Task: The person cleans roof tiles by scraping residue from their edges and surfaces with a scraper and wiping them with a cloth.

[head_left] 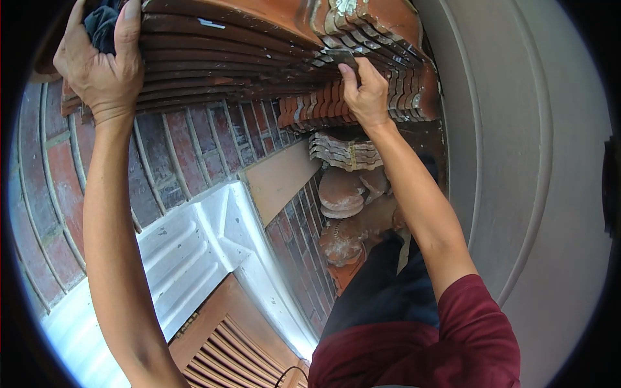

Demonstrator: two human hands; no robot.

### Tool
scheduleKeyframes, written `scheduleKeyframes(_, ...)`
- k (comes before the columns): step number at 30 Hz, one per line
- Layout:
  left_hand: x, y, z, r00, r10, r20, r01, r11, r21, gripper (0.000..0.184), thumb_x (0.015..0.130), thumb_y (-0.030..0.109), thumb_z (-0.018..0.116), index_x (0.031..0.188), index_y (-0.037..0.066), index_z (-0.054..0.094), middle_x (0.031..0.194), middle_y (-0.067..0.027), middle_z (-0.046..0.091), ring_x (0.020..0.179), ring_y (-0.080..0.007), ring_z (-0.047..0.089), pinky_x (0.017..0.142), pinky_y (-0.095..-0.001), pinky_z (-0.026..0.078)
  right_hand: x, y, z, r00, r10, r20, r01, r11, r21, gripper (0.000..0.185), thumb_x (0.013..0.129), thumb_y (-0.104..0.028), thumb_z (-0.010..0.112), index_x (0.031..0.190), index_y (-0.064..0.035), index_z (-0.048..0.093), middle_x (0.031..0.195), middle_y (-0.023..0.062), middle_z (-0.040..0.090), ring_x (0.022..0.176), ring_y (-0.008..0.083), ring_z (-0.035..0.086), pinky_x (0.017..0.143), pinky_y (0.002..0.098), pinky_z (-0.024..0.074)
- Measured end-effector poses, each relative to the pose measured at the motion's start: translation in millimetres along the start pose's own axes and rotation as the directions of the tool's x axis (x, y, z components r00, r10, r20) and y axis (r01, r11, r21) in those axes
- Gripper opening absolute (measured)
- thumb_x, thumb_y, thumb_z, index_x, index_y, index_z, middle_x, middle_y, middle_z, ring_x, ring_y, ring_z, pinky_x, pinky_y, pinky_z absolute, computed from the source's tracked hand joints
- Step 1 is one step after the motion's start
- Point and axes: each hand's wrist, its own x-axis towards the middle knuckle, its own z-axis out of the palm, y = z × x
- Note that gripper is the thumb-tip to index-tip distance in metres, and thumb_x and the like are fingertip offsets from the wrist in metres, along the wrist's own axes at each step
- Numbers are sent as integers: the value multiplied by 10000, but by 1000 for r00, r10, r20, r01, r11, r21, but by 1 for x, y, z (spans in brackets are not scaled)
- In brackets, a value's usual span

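Observation:
At the upper left, my left hand (pixel 103 74) is closed around a crumpled dark cloth (pixel 101 27), against the end of a stack of clay roof tiles (pixel 213 48). Its thumb lies along the tile edges. My right hand (pixel 369 94) pinches a small flat scraper (pixel 341 57), whose blade meets the pale, crusted tile edges near the right end of the stack. Pale, flaking residue (pixel 349 19) coats the curved tile ends above the blade. Part of the scraper is hidden in my fingers.
Behind the stack runs a brick wall (pixel 149 149). More tiles (pixel 346 152) and rounded clay pieces (pixel 343 194) sit below my right forearm. A white frame (pixel 239 226) surrounds a louvred wooden door (pixel 239 349). A grey panel (pixel 498 129) stands close on the right.

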Motion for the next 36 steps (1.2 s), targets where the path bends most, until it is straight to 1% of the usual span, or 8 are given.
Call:
scheduleKeyframes(2,0,-21,-2,994,110,7,-111,992,64,559,943,444,718,1300,18,661,1052,-157,725,980,-305,677,912,-395,489,-4,-7,-1,998,-55,5,55,998,34,138,937,-99,715,989,-18,616,855,178,646,749,408,643,639,424,517)
scheduleKeyframes(8,-7,-47,-8,989,60,136,-73,993,90,593,923,479,725,1335,59,650,1128,-141,711,1050,-302,644,963,-398,465,20,-33,25,983,-173,-62,178,981,81,141,922,-71,719,1008,-18,621,846,179,649,715,391,652,616,424,517)
scheduleKeyframes(11,2,16,-4,998,-34,46,21,965,260,493,938,294,614,1356,35,579,1267,-185,576,1184,-309,549,1027,-404,434,22,-47,30,993,-119,-21,121,984,128,130,930,-70,709,997,-16,611,848,182,652,729,391,658,618,421,517)
scheduleKeyframes(14,-4,-5,-3,994,110,-5,-106,962,251,590,954,377,656,1446,75,540,1216,-158,577,1136,-281,552,988,-390,446,15,-44,32,996,-90,-25,91,993,79,126,946,-70,693,1005,-20,594,791,185,652,689,397,663,582,418,512)
scheduleKeyframes(18,0,11,-10,997,-12,82,-13,956,294,582,948,389,664,1434,88,552,1169,-141,576,1067,-283,555,944,-399,453,15,-47,36,998,-55,-18,57,989,135,145,953,-82,689,1021,-24,575,736,181,645,640,398,658,550,422,501)
scheduleKeyframes(23,-2,-7,-4,987,162,-17,-150,944,293,581,950,394,676,1433,93,555,1125,-132,573,1026,-275,557,911,-386,455,14,-38,37,995,-93,-21,94,995,36,138,953,-92,687,1007,-40,571,703,172,641,638,396,657,543,434,497)
scheduleKeyframes(32,1,9,-10,998,0,67,-19,958,285,585,937,411,695,1415,98,571,1037,-103,547,970,-256,534,874,-395,448,22,-48,31,987,-158,-43,157,987,-10,109,926,-70,691,952,-61,585,740,135,656,666,378,658,563,432,503)
scheduleKeyframes(36,-1,-2,-4,997,77,3,-74,941,329,594,933,440,683,1390,74,583,1019,-107,547,953,-254,527,863,-405,442,29,-44,14,963,-260,71,269,947,-176,146,868,-29,705,956,-64,594,785,116,657,713,354,669,598,427,516)
